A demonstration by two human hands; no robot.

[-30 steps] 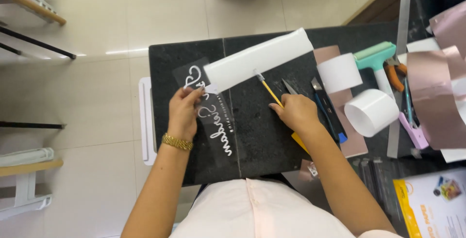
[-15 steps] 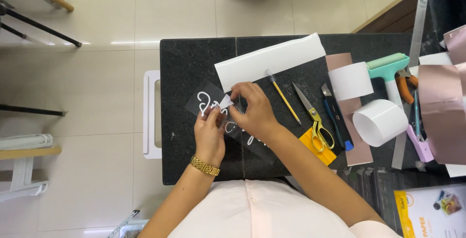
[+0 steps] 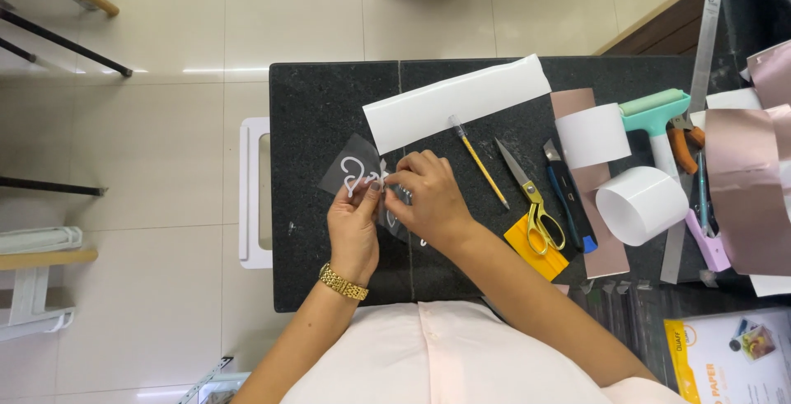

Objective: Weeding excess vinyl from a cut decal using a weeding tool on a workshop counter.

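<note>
- I see the clear sheet with white script lettering (image 3: 356,175) on the black desk (image 3: 321,116), pinched between both hands: the left hand (image 3: 356,221) grips its near edge, the right hand (image 3: 428,198) its right part.
- Fingertips of the two hands meet over the sheet's middle.
- The desk's left edge lies just left of the sheet; bare black surface opens above it.
- A white paper strip (image 3: 457,101) sits just beyond; a pencil (image 3: 478,159) and scissors (image 3: 529,198) lie right of the right hand.
- Both forearms angle in from below, wrists bent inward.
</note>
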